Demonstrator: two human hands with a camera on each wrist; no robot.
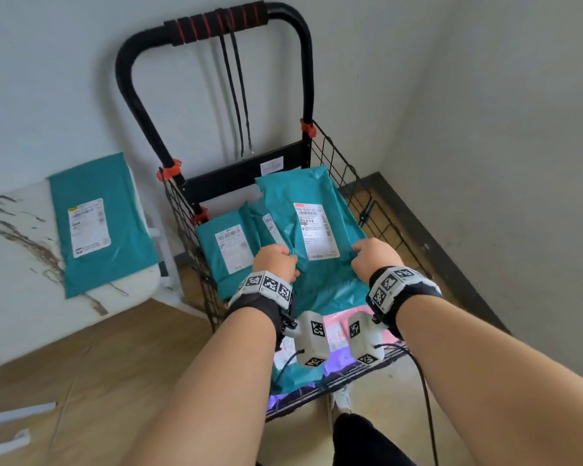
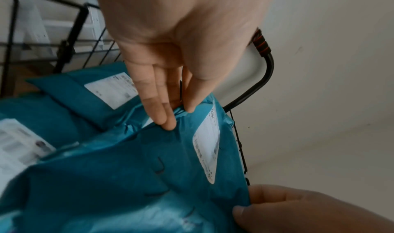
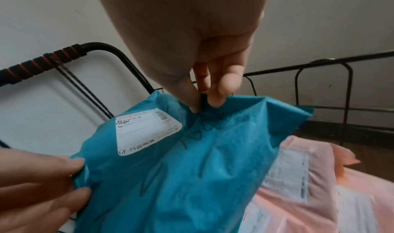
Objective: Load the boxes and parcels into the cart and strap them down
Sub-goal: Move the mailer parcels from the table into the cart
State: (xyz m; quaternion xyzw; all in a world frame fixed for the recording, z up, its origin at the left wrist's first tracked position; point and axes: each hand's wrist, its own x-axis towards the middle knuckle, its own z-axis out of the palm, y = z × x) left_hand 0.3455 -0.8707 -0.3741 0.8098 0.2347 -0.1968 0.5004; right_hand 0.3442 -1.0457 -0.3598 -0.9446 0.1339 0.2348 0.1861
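A large teal parcel [image 1: 312, 230] lies tilted in the cart [image 1: 345, 169], its far end up against the back panel and right mesh wall, its white label facing up. Both hands hold its near part. The left hand [image 1: 276, 260] pinches a fold of the wrapping at the parcel's left edge: in the left wrist view the thumb and fingers [image 2: 164, 111] close narrowly on the film, which bunches between them. The right hand [image 1: 372, 257] grips the right edge the same way; in the right wrist view its thumb and fingertips [image 3: 213, 100] squeeze a gathered ridge of plastic, with the label just left of and below the pinch.

Beside the left fingers, on their outer side, a smaller teal parcel [image 1: 229, 247] rests in the cart with its label up, and a third teal one [image 1: 266, 220] is wedged between it and the held parcel. Under the wrists, nearer the person, a pink parcel [image 1: 337, 331] lies beneath the held one; in the right wrist view it spreads below and right of the right fingers.

Beyond the fingertips rises the cart's black handle [image 1: 216, 25] with red-banded grip, and two black cords [image 1: 236, 92] hang from it down toward the back panel. Well left of the left hand, outside the cart, another teal parcel [image 1: 98, 223] lies flat on a marbled white table [image 1: 14, 250].
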